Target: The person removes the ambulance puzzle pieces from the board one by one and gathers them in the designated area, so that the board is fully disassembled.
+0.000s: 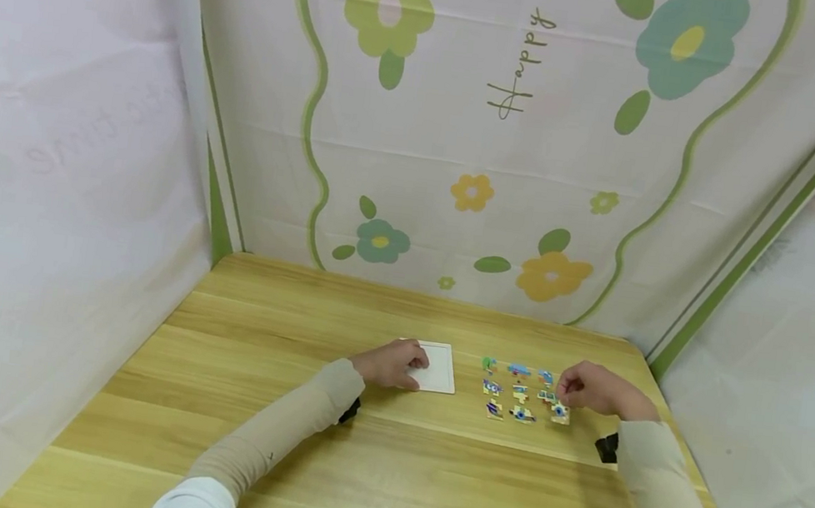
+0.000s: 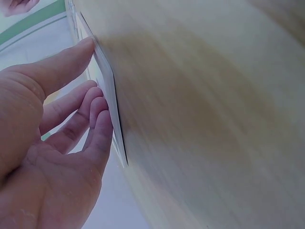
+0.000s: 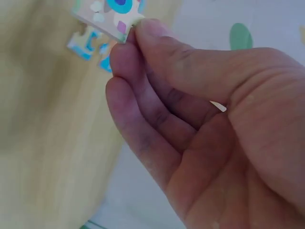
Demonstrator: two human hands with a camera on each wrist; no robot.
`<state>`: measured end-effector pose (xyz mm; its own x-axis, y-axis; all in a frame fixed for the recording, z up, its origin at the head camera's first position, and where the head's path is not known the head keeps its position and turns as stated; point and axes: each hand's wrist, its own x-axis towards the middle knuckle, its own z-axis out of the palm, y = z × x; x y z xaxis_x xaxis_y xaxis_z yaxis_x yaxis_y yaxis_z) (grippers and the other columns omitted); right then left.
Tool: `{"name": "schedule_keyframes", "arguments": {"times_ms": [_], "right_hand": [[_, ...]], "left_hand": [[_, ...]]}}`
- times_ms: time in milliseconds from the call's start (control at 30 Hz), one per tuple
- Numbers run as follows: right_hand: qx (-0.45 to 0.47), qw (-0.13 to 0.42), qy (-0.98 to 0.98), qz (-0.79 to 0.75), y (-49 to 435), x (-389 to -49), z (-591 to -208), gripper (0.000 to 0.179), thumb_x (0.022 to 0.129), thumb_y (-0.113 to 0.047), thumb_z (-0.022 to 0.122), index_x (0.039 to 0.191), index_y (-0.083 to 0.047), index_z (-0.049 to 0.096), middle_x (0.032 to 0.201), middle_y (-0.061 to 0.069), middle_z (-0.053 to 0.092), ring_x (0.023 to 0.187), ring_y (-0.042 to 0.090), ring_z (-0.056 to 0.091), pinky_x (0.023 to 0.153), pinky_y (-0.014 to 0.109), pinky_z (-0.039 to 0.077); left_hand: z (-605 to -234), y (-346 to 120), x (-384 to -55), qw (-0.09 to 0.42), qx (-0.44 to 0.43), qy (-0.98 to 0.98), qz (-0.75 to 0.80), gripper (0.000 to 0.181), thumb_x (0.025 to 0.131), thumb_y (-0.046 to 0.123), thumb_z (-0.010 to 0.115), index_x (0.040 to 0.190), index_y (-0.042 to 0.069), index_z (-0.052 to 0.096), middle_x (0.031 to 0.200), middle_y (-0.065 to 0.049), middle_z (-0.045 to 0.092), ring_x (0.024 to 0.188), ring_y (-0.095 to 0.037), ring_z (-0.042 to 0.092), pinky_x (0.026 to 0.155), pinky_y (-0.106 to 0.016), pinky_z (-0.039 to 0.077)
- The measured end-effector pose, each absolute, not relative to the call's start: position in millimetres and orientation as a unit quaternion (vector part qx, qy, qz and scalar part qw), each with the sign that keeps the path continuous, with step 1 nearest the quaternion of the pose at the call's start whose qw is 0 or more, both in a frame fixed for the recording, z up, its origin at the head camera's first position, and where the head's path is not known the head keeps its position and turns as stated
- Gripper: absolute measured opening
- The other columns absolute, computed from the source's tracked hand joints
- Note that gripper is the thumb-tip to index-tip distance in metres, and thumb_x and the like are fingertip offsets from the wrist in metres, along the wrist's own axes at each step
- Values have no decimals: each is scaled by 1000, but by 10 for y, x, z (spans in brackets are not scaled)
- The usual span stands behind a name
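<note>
My right hand pinches a jigsaw piece by one corner, between thumb and fingertips. In the right wrist view the piece is cream with a blue round pattern, partly cut off by the frame's top. It is lifted at an angle over the other pieces. My left hand rests on the left part of a flat white puzzle tray. In the left wrist view its thumb touches the edge of the tray, and the loosely bent fingers lie against its face.
Several loose jigsaw pieces lie in spaced rows on the wooden table, between the tray and my right hand. A flower-printed cloth hangs behind the table, with pale cloth walls at both sides.
</note>
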<state>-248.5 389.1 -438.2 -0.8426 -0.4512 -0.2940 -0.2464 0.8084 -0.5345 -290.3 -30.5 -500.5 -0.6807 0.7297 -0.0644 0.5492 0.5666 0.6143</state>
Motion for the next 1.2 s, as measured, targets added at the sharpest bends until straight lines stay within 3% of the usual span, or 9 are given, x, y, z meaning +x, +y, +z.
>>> {"name": "schedule_keyframes", "arguments": {"times_ms": [433, 933, 1100, 1200], "right_hand": [[-192, 170, 934, -249, 3915, -2495, -4731, 13, 100, 3, 64, 90, -3, 70, 87, 4, 69, 75, 9, 53, 68, 25, 45], [-165, 143, 950, -224, 3874, -2475, -4739, 13, 101, -4, 68, 90, -6, 74, 92, 4, 77, 77, 10, 58, 70, 26, 46], [-158, 133, 954, -218, 3734, -2463, -4625, 13, 104, -10, 65, 101, -2, 76, 94, 9, 76, 80, 17, 65, 69, 31, 52], [-164, 121, 958, -201, 3615, -2447, -4575, 22, 106, -15, 64, 115, 3, 74, 104, 13, 76, 90, 23, 70, 77, 40, 59]], "left_hand": [[-5027, -323, -2920, 158, 362, 871, 291, 40, 96, 14, 79, 132, 0, 67, 127, -10, 63, 114, -22, 59, 105, -40, 51], [-5031, -298, -2927, 156, 374, 868, 287, 41, 96, 13, 79, 132, -1, 66, 126, -11, 63, 114, -22, 58, 104, -38, 51], [-5022, -303, -2935, 159, 372, 874, 271, 42, 97, 15, 79, 134, 0, 66, 128, -9, 63, 114, -19, 57, 105, -35, 51], [-5028, -312, -2940, 156, 377, 877, 256, 42, 98, 17, 78, 135, 1, 66, 127, -7, 62, 111, -16, 55, 105, -33, 50]]}}
